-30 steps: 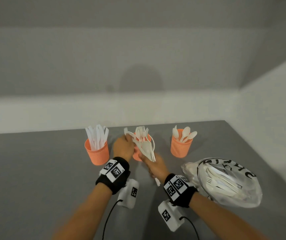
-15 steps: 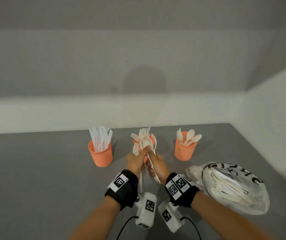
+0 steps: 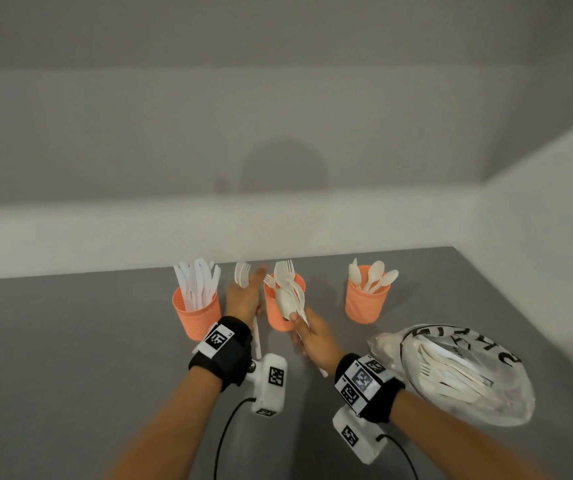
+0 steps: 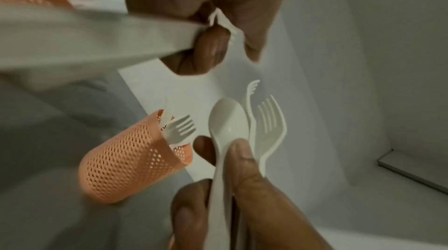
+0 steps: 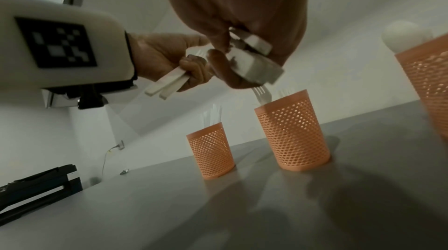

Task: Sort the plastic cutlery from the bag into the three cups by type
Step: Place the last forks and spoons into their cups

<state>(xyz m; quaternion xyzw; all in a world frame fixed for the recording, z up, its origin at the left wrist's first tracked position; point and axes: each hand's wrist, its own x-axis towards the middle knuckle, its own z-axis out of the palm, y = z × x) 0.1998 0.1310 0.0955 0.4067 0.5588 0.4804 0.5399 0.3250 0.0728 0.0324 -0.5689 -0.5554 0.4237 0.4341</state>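
Three orange mesh cups stand in a row: the knife cup (image 3: pixel 196 315), the fork cup (image 3: pixel 279 315) and the spoon cup (image 3: pixel 368 303). Between the knife and fork cups, my left hand (image 3: pixel 246 294) grips two white forks (image 3: pixel 242 274) by their handles. In front of the fork cup my right hand (image 3: pixel 300 323) grips a bundle of a spoon (image 3: pixel 285 301) and several forks, heads up. The left wrist view shows that spoon (image 4: pixel 227 120) and a fork (image 4: pixel 270 127) pinched under the right thumb. The plastic bag (image 3: pixel 458 375), with cutlery inside, lies at the right.
The grey table (image 3: pixel 70 341) ends at a pale wall behind the cups and another on the right. A black device (image 5: pixel 36 191) sits at the table's far left in the right wrist view. Cables trail from both wrist cameras.
The hands were together on the bundle; now the left hand has drawn two forks out and moved left and up, beside the fork cup. The right hand keeps the rest.
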